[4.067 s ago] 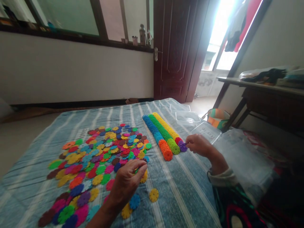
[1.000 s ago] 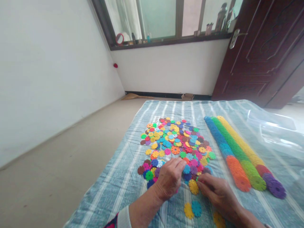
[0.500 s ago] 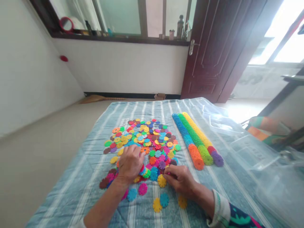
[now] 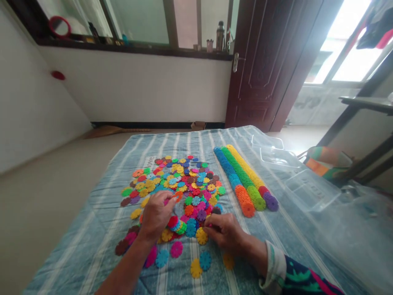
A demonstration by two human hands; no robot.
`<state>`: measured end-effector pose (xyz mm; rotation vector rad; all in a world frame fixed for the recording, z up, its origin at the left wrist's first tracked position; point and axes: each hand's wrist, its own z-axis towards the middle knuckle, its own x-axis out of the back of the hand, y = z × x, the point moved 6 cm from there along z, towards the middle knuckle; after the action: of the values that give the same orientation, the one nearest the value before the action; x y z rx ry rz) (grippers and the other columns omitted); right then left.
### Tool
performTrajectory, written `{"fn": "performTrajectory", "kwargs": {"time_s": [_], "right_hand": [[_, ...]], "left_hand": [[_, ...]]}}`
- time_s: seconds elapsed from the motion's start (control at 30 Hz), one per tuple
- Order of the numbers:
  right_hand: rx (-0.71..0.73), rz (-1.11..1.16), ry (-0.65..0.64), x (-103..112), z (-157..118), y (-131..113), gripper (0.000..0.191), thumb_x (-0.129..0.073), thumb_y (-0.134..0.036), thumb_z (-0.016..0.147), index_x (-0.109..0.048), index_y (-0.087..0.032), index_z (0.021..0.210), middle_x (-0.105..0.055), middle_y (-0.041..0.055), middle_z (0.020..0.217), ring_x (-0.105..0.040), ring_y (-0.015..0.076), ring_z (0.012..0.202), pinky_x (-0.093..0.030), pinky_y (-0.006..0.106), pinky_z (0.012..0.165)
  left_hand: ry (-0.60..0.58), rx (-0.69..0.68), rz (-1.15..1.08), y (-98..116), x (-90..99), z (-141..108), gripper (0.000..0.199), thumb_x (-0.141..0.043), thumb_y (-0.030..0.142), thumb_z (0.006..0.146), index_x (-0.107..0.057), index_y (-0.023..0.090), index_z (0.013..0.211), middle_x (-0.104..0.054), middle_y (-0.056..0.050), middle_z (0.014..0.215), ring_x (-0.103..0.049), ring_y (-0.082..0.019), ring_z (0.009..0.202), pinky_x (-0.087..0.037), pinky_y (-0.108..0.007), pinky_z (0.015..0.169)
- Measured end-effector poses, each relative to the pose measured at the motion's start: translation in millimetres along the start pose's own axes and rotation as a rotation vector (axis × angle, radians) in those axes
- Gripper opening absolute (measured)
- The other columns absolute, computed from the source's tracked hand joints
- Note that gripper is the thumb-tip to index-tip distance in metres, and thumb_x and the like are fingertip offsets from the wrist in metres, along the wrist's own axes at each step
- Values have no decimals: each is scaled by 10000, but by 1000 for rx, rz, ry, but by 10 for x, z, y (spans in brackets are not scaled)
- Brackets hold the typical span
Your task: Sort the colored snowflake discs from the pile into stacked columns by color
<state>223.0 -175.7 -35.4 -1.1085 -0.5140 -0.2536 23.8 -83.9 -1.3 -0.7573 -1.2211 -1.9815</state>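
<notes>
A wide pile of coloured flower-shaped discs (image 4: 196,190) lies on the striped cloth (image 4: 116,196). Over its left part, my left hand (image 4: 158,211) pinches an orange disc (image 4: 177,197) between thumb and fingers. A short row of mixed discs (image 4: 178,224) sits just right of that hand's wrist. At the pile's lower right, my right hand (image 4: 225,231) is closed, its fingertips together beside a yellow disc (image 4: 202,236); what they hold is too small to make out. Loose blue (image 4: 205,260) and yellow (image 4: 196,268) discs lie nearer the front.
Three long rows of stacked discs, blue-orange (image 4: 233,178), green (image 4: 244,176) and yellow-purple (image 4: 248,170), lie right of the pile. Clear plastic boxes (image 4: 311,190) and a plastic bag (image 4: 353,237) are at the right. A dark red door (image 4: 267,61) stands beyond.
The view has shifted slightly to the right. My left hand has lifted a little and now pinches an orange disc. My right hand has hardly moved.
</notes>
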Motion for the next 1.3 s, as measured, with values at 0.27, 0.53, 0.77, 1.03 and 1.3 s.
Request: {"fn": "performTrajectory", "kwargs": {"time_s": [0.27, 0.53, 0.77, 1.03, 1.3], "right_hand": [[-92, 34, 186, 153, -46, 61, 196, -560, -268, 852, -663, -176, 991, -421, -79, 535, -368, 87, 464, -314, 212, 472], [-117, -32, 23, 286, 31, 7, 185, -533, -268, 878, -638, -181, 753, -552, -33, 612, -472, 90, 556, -350, 201, 542], [-373, -184, -142, 1245, 48, 150, 179, -558, -244, 816, -617, -168, 665, -521, -43, 536, -464, 79, 492, -325, 195, 488], [-493, -345, -251, 1324, -133, 315, 151, -554, -148, 754, -554, -175, 605, -523, -47, 518, -461, 82, 500, -286, 212, 499], [-554, -788, -216, 1289, -151, 371, 89, -594, -179, 746, -628, -202, 825, -612, -2, 683, -510, 135, 646, -239, 250, 554]], "left_hand": [[-289, 1, -378, 610, -104, -283, 201, -520, 277, 806, -662, 195, 690, -709, -20, 806, -655, -172, 787, -519, -279, 737], [-307, -253, -383, 928, -224, -503, 163, -522, 190, 869, -655, 202, 777, -714, -33, 864, -647, -170, 853, -518, -305, 815], [-97, -488, -183, 955, -174, -506, 144, -521, 162, 901, -644, 183, 829, -700, -35, 839, -616, -171, 780, -513, -306, 734], [-34, -607, -148, 1003, -208, -568, 151, -516, 122, 892, -635, 170, 812, -697, -41, 832, -632, -168, 793, -518, -294, 747], [-15, -589, -135, 981, -195, -554, 150, -514, 115, 898, -628, 164, 813, -694, -49, 849, -627, -173, 809, -521, -309, 753]]}}
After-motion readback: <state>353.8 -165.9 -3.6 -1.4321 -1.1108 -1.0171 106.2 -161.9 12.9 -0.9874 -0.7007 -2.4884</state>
